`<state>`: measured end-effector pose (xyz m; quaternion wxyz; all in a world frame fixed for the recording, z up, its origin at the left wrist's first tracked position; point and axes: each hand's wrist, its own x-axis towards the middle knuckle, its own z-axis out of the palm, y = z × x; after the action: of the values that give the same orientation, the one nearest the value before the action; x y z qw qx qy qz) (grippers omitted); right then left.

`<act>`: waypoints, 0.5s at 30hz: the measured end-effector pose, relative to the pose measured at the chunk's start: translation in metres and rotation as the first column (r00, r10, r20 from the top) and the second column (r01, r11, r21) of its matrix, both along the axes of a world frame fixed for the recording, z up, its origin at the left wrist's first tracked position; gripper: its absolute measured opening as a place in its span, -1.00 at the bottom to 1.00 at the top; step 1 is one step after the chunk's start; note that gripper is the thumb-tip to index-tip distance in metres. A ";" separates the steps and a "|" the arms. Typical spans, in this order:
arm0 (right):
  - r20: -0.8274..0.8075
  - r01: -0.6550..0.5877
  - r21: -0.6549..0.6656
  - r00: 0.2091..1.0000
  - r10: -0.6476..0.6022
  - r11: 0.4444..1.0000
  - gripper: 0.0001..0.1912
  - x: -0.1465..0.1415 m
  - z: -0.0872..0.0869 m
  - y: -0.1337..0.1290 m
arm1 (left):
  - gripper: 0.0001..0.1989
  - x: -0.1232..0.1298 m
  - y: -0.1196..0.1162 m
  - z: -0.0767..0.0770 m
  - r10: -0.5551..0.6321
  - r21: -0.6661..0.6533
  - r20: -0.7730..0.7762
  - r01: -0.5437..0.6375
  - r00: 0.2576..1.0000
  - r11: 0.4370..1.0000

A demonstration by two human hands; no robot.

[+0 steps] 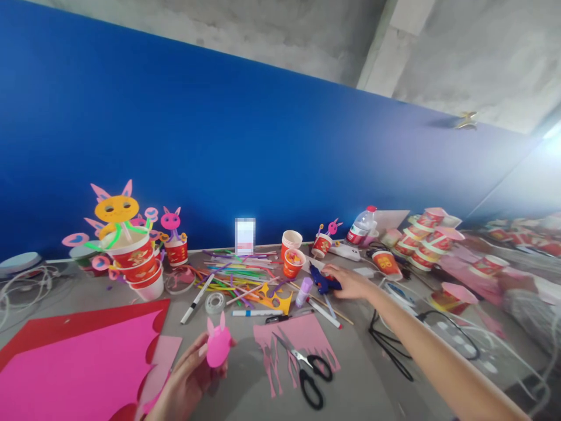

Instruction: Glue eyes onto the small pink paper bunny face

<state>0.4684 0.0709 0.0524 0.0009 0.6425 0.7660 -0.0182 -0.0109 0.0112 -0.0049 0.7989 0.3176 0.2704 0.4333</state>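
Observation:
My left hand point(193, 362) pinches a bright pink paper bunny head point(218, 346) with two light pink ears, held upright above the table's front. Stretched far forward, my right hand point(348, 282) has its fingers curled around the handle of a dark blue glue gun point(321, 279), whose nozzle points away to the left. Just left of the gun stands a purple glue stick point(304, 292). Black-handled scissors point(302, 356) lie half open across a cut piece of pink paper point(289, 333) between my hands.
Red and pink paper sheets point(79, 368) cover the left front. Colourful pipe cleaners point(236, 275) lie heaped mid-table beside a tape roll point(214, 303) and markers point(197, 299). Decorated paper cups point(135, 263) stand left, more cups point(423, 240) right. Black cables point(390, 348) run under my right arm.

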 end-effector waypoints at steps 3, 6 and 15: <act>0.009 -0.016 -0.016 1.000 0.016 1.000 -0.44 0.002 0.011 -0.007 | -0.72 0.003 -0.002 0.004 -0.010 0.012 0.011 0.010 1.000 1.000; 0.031 0.039 0.004 0.999 -0.039 0.999 -0.70 -0.004 0.015 -0.018 | -0.72 0.004 -0.002 0.007 -0.029 0.009 0.036 0.029 0.999 1.000; -0.047 0.148 -0.040 0.988 -0.150 0.988 -0.79 -0.041 -0.013 -0.051 | -0.74 0.001 -0.003 0.008 -0.047 -0.032 0.010 0.047 0.999 0.998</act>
<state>0.4272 0.0194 0.0398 -0.0079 0.6972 0.7152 -0.0484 -0.0102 0.0078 0.0030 0.8152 0.3088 0.2660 0.4114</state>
